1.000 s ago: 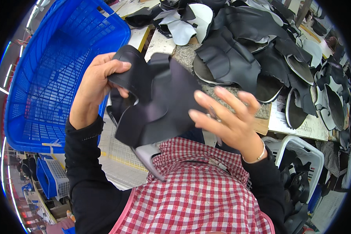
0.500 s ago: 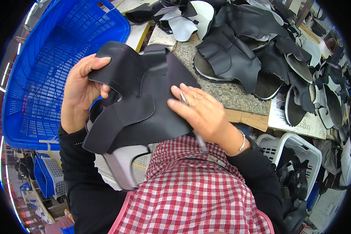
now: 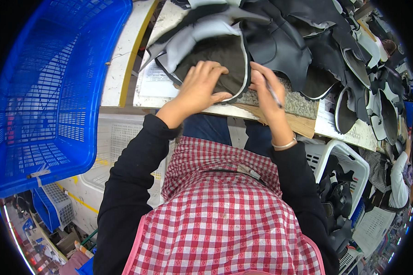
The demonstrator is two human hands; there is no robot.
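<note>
A black shoe upper [image 3: 234,55] lies on the work table, its dark lined underside facing up, ringed by a pale edge. My left hand [image 3: 195,89] rests on that lining, fingers and thumb apart, near the table's front. At the right rim of the piece, my right hand [image 3: 270,91] has its fingertips close to the edge. A slim pen-like tool [image 3: 274,94] is held in this hand, sticking out toward the wrist; its tip is hidden. Blur softens the far white flap of the upper.
More black shoe uppers [image 3: 280,50] are heaped at the back right on the white table [image 3: 160,89]. A large blue basket [image 3: 89,137] stands at the left. A white basket [image 3: 360,160] of black pieces sits below right. Another person's sleeve [image 3: 399,181] shows far right.
The shoe upper has gone from being held up before me to lying on the table, lining upward. Both hands moved forward with it; the left let go of its collar.
</note>
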